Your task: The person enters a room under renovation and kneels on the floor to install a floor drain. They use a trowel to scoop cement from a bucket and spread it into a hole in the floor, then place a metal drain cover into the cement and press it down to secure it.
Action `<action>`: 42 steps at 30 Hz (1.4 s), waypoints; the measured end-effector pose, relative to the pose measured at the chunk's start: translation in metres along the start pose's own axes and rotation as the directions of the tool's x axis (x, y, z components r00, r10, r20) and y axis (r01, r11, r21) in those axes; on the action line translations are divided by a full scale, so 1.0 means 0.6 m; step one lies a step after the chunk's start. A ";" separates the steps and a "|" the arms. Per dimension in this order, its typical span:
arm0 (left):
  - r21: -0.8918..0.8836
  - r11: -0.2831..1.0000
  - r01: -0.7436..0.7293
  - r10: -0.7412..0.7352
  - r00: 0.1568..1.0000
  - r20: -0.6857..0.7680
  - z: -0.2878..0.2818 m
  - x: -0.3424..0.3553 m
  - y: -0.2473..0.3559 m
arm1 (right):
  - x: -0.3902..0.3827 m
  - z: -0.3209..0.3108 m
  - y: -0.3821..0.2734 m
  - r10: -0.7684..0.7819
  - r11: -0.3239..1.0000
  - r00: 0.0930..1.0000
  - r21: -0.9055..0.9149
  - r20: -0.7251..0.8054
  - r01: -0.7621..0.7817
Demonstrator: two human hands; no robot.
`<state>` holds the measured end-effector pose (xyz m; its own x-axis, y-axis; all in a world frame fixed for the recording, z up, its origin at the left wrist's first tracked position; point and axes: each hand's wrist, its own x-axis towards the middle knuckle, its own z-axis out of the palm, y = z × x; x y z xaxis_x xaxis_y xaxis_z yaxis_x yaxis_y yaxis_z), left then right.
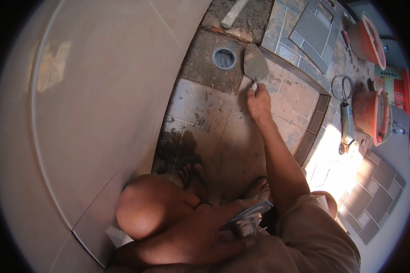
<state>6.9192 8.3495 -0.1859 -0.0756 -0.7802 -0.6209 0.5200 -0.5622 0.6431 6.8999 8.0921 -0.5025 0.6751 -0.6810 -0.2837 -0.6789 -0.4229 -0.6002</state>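
Note:
My right hand (260,101) is closed round the handle of a pointed trowel (255,63). The mortar-smeared blade lies at the edge of a square patch of wet mortar (200,68), just right of a round drain pipe opening (224,58). Close to my body, beside my bent left knee (143,204), my left hand (212,227) grips a shiny metal floor drain (245,223) with a flat square plate and a round lower part. Some of its fingers are hidden.
A beige tiled wall (95,113) rises at left. A wooden handle (234,13) lies at the far end. Right of a low tiled curb (312,125) are loose patterned tiles (373,195), red buckets (371,111) (366,43) and a power tool with a coiled cord (346,127).

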 end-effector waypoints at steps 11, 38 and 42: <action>0.010 0.982 -0.187 0.187 0.981 -0.058 0.003 0.003 -0.028 | -0.046 0.048 -0.020 -0.135 0.991 0.988 -0.012 0.070 0.136; -0.025 0.981 -0.194 0.192 0.979 -0.067 0.005 0.009 -0.031 | 0.095 -0.134 -0.238 -0.119 -0.090 0.531 -0.542 0.839 0.836; -0.015 0.976 -0.219 0.217 0.973 -0.076 0.003 0.010 -0.031 | 0.112 -0.153 -0.218 -0.033 0.237 0.666 -0.642 0.745 0.729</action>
<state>6.9074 8.3551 -0.2007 0.1036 -0.8605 -0.4987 0.5366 -0.3738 0.7565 7.0072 8.0467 -0.3743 0.6875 0.0055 -0.7262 0.1464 -0.9805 0.1311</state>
